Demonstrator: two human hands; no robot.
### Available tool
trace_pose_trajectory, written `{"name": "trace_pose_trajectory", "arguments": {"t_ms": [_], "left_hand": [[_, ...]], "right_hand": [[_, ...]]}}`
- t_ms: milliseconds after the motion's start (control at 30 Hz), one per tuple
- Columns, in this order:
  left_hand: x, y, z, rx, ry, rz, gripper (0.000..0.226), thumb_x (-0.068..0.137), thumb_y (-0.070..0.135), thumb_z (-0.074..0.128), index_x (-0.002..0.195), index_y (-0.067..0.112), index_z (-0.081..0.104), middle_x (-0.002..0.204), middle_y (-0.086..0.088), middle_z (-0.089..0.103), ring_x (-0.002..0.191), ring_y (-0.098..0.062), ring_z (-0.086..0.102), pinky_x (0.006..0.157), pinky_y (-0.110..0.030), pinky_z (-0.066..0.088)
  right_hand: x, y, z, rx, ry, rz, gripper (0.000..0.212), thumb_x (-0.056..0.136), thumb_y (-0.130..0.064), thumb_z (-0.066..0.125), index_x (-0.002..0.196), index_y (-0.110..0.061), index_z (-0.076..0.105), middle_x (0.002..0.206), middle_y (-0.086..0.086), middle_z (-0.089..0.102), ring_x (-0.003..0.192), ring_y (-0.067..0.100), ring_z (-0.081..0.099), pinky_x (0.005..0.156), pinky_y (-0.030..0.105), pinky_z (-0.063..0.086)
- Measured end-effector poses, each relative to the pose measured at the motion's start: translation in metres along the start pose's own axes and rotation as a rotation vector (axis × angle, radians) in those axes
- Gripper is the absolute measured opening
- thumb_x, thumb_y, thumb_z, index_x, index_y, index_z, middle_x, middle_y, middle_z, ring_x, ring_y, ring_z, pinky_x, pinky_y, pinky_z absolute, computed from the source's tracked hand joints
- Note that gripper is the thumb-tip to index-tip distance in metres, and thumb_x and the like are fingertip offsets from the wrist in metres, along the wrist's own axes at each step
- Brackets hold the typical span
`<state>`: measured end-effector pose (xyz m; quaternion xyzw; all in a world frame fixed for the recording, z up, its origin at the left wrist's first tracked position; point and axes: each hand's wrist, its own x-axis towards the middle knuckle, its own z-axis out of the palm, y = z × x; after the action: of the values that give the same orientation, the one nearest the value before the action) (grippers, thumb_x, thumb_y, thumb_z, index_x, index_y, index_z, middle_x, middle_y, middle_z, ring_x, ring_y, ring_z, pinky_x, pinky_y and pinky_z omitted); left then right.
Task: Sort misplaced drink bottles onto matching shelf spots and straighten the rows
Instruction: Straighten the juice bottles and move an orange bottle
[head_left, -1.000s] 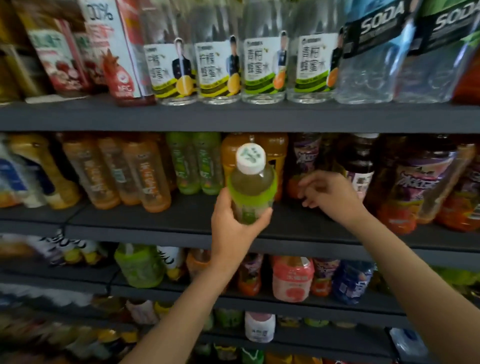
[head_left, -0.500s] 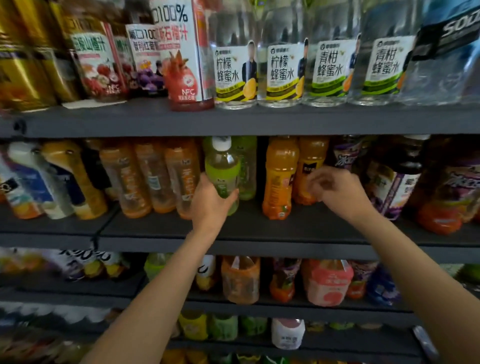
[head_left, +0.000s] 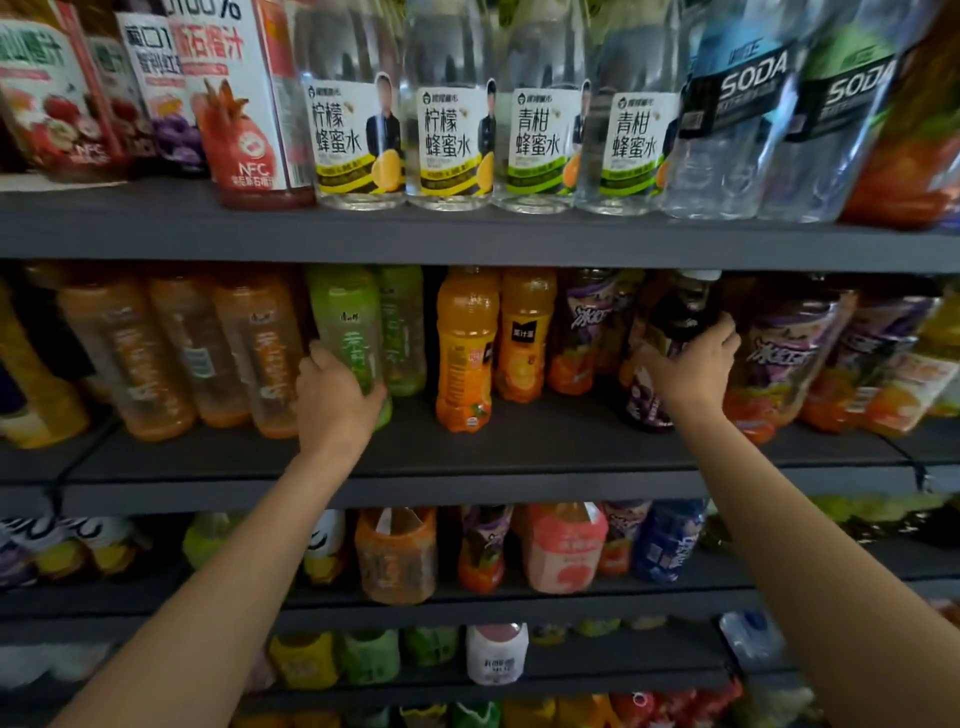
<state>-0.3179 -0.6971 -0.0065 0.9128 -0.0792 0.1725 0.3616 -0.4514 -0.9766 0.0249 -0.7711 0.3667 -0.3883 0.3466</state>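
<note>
Your left hand (head_left: 337, 395) grips the green bottle (head_left: 347, 332) upright on the middle shelf (head_left: 467, 457), beside the orange-tea row; your right hand (head_left: 685, 371) holds a dark bottle (head_left: 675, 332) farther right.

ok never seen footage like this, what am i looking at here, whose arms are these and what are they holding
There is no machine here. The picture comes from a wide-angle camera worn on a person's head, looking forward and down, so the two bare arms are the wearer's own. They face dark store shelves packed with drinks. The left hand grips a green bottle standing on the middle shelf, next to another green one and beside a row of pale orange bottles. The right hand holds a dark bottle with a white cap, among purple-labelled drinks. Between the hands stand two bright orange juice bottles. The shelf above holds clear bottles with yellow and green labels.
</note>
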Motion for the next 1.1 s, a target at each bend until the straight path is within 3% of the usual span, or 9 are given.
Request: {"name": "trace_pose_trajectory", "arguments": {"t_ms": [133,233,400,500,633,733,833,1000,1100], "left_hand": [[-0.049,0.003,-0.006,-0.118,0.248,0.307,0.053,0.079,0.001,0.063,0.127,-0.002,0.042,0.128,-0.022,0.042,0.121,-0.032,0.038,0.102,-0.041,0.033],[-0.071,0.011,0.000,-0.174,0.219,0.457,0.043,0.078,-0.001,0.056,0.120,0.002,0.047,0.120,-0.017,0.047,0.115,-0.023,0.040,0.098,-0.036,0.034],[-0.102,0.040,0.012,-0.169,-0.007,0.567,0.048,0.083,0.024,0.051,0.127,0.009,0.041,0.120,-0.007,0.046,0.111,-0.017,0.041,0.096,-0.031,0.036],[-0.113,0.050,0.013,-0.233,-0.141,0.543,0.053,0.084,0.023,0.061,0.131,0.012,0.039,0.125,-0.003,0.047,0.115,-0.014,0.040,0.099,-0.033,0.036],[-0.107,0.051,-0.023,-0.610,-0.198,0.359,0.048,0.084,0.008,0.063,0.123,0.020,0.039,0.119,0.006,0.050,0.103,0.000,0.051,0.087,-0.009,0.037],[-0.095,0.043,-0.064,-0.816,-0.217,0.299,0.041,0.079,0.010,0.057,0.115,0.023,0.042,0.114,0.008,0.055,0.101,0.000,0.055,0.085,-0.017,0.043],[-0.081,0.040,-0.108,-0.944,-0.254,0.368,0.046,0.071,0.014,0.054,0.116,0.018,0.046,0.115,0.004,0.058,0.105,-0.002,0.057,0.087,-0.018,0.045],[-0.038,0.027,-0.189,-0.898,-0.403,0.481,0.044,0.069,0.020,0.071,0.108,0.026,0.052,0.096,0.013,0.069,0.094,0.002,0.062,0.078,-0.015,0.048],[-0.006,0.011,-0.232,-0.860,-0.334,0.496,0.035,0.072,0.016,0.078,0.098,0.027,0.057,0.081,0.020,0.070,0.081,0.005,0.064,0.069,-0.011,0.048]], "right_hand": [[0.015,0.016,0.004,0.090,-0.052,0.134,0.080,0.079,-0.026,0.074,0.139,-0.001,0.026,0.143,0.018,0.037,0.132,0.035,0.036,0.107,0.042,0.033],[0.008,0.018,0.004,0.064,-0.089,0.080,0.079,0.076,-0.029,0.077,0.134,-0.001,0.032,0.138,0.018,0.042,0.127,0.033,0.041,0.103,0.042,0.038],[-0.034,0.005,-0.001,0.142,-0.315,-0.102,0.076,0.068,-0.029,0.082,0.128,-0.007,0.040,0.125,0.010,0.057,0.116,0.025,0.053,0.090,0.030,0.042],[-0.067,-0.012,-0.010,0.169,-0.531,-0.236,0.079,0.062,-0.023,0.086,0.127,-0.008,0.044,0.120,0.006,0.061,0.110,0.018,0.057,0.094,0.031,0.046],[-0.103,-0.048,-0.030,0.283,-0.704,-0.411,0.071,0.056,-0.027,0.088,0.117,-0.016,0.055,0.107,-0.006,0.068,0.099,0.006,0.063,0.092,0.035,0.051],[-0.113,-0.101,-0.047,0.384,-0.716,-0.515,0.071,0.048,-0.034,0.087,0.111,-0.020,0.057,0.098,-0.010,0.071,0.093,0.003,0.066,0.084,0.027,0.053],[-0.122,-0.163,-0.053,0.472,-0.736,-0.626,0.053,0.056,-0.023,0.089,0.100,-0.023,0.060,0.086,-0.015,0.072,0.083,0.000,0.067,0.073,0.016,0.053],[-0.148,-0.253,-0.024,0.537,-0.783,-0.725,0.051,0.060,-0.025,0.083,0.105,-0.012,0.064,0.094,0.002,0.073,0.088,0.014,0.069,0.082,0.033,0.056],[-0.162,-0.299,0.003,0.603,-0.825,-0.736,0.057,0.056,-0.038,0.078,0.106,-0.012,0.065,0.099,0.003,0.073,0.094,0.018,0.069,0.088,0.040,0.054]]}}
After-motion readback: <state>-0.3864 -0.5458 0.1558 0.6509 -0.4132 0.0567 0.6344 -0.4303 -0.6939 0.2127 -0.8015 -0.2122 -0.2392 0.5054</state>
